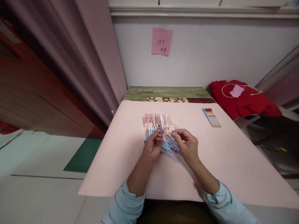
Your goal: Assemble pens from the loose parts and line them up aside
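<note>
My left hand (153,144) is closed, thumb and fingers pinching a blue pen barrel (160,131) whose round open end faces up toward me. Close by on the right, my right hand (187,144) is also closed in a pinch; what lies between its fingertips is too small to make out. Beneath and between both hands lie several blue and lilac pen barrels (173,145). Behind them spreads a group of pen parts, with pinkish clear pieces (146,118) and white slim sticks with dark tips (166,122). My wrists partly hide the pile.
Pale pink paper (231,161) covers the table. At its right rear lies a neat row of assembled pens (211,117), one blue and several peach. Beyond the right edge sits a red cloth (252,102) with a white cable. A mauve curtain (100,46) hangs at left.
</note>
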Tool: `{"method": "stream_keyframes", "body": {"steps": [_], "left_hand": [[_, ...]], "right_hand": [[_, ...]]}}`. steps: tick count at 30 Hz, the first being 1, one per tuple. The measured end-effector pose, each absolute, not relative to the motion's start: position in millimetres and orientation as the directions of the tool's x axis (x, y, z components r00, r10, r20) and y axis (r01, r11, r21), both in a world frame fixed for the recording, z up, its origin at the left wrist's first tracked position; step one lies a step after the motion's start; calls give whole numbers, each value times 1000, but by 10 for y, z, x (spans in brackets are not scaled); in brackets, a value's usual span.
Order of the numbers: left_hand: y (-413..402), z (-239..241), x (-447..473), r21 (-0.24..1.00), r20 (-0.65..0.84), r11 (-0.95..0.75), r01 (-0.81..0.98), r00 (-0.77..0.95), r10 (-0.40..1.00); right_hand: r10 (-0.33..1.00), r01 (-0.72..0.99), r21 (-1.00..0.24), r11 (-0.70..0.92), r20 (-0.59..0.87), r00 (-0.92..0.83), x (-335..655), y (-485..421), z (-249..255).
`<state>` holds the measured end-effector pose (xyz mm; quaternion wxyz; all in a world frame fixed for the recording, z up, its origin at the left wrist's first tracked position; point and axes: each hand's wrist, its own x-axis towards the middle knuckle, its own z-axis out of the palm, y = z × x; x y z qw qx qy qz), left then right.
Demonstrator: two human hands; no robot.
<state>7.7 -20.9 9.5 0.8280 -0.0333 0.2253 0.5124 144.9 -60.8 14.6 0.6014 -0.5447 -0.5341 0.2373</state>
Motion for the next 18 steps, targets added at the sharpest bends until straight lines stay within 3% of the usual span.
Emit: {"method": "stream_keyframes", "body": {"steps": [6,18], "left_hand": [[-221,87,94,249,-404,486,-838,366,838],[-225,-11,95,433,-311,441,-787,328,892]], "right_hand": [[792,566,-715,410,587,168,1387,-643,282],[807,699,-628,342,577,123,1403,-654,255]]}}
